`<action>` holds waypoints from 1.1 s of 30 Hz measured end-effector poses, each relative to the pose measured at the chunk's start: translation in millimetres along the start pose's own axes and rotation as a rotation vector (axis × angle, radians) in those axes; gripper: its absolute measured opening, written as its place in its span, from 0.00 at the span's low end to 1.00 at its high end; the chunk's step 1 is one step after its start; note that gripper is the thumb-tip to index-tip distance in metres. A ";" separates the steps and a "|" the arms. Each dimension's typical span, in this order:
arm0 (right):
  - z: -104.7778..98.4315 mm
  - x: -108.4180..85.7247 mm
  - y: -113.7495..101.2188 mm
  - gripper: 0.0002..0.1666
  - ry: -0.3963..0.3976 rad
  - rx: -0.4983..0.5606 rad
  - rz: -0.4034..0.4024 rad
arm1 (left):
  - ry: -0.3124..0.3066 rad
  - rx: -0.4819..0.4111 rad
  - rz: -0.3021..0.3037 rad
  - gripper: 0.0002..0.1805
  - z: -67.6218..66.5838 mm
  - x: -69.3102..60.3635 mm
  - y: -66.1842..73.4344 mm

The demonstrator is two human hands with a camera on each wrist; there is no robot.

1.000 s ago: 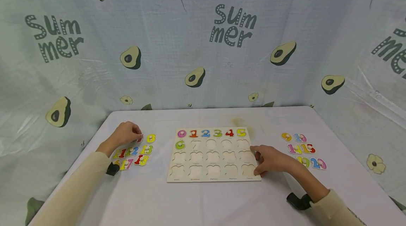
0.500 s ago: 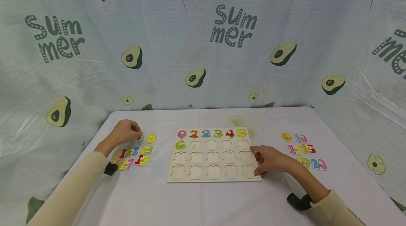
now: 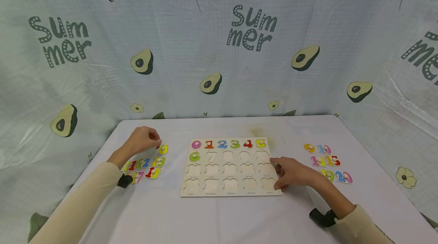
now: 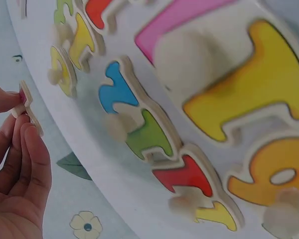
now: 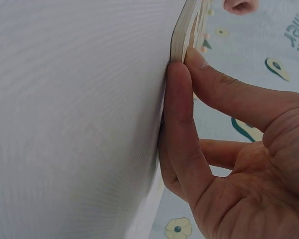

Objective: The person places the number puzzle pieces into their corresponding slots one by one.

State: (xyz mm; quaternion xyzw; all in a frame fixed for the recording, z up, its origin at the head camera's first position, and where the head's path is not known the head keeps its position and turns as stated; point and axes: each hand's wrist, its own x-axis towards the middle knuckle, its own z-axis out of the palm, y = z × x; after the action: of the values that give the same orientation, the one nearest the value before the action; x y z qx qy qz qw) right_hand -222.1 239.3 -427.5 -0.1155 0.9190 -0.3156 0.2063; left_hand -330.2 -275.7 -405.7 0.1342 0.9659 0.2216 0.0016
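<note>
My left hand (image 3: 143,139) is raised over the table's left side, beside the yellow 8 piece (image 3: 163,149). Its thumb and fingers pinch the knob of a small wooden number piece (image 4: 34,119), seen edge-on with a bit of dark pink; its digit cannot be read. At the right edge of the wooden number puzzle board (image 3: 219,163), my right hand (image 3: 292,171) grips the rim between thumb and fingers. The board lies flat, with 0 to 5 filling its top row and a green 6 (image 3: 194,156) starting the second; the other recesses are bare.
Left of the board lie several knobbed number pieces, among them a 13 (image 3: 158,161) and an 18 (image 3: 153,173). More pieces lie at the right, including a 9 (image 3: 309,148) and a 20 (image 3: 343,177). A printed curtain (image 3: 253,92) stands behind the white table (image 3: 205,221).
My left hand has lifted the pinched piece off the table and moved slightly to the right, towards the yellow 8. The right hand and the board have stayed in place.
</note>
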 end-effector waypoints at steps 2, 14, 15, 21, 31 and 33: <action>0.1 0.4 0.4 0.54 0.000 -0.005 0.001 | 0.000 -0.004 0.013 0.07 1.2 0.5 4.0; -0.5 -1.2 -0.9 0.54 -0.003 -0.004 -0.012 | 0.006 -0.020 0.077 0.06 14.8 8.2 30.2; -0.6 -1.4 -1.0 0.54 -0.003 -0.001 -0.012 | 0.004 -0.024 0.082 0.06 16.0 8.9 33.1; -1.5 -2.1 -2.5 0.54 -0.003 0.007 -0.014 | -0.011 -0.048 0.122 0.05 22.2 11.9 52.6; 0.1 -2.3 -4.2 0.54 0.005 -0.002 0.001 | -0.060 -0.062 0.176 0.05 34.2 14.3 77.5; 0.5 -2.4 -4.3 0.54 0.006 -0.001 0.003 | -0.071 -0.067 0.176 0.04 36.8 14.9 81.2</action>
State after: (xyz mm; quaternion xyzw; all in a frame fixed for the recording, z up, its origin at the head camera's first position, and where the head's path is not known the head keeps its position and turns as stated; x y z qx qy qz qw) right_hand -219.4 236.5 -424.4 -0.1133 0.9200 -0.3151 0.2038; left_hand -321.3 -185.8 -403.3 0.2263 0.9416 0.2485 0.0206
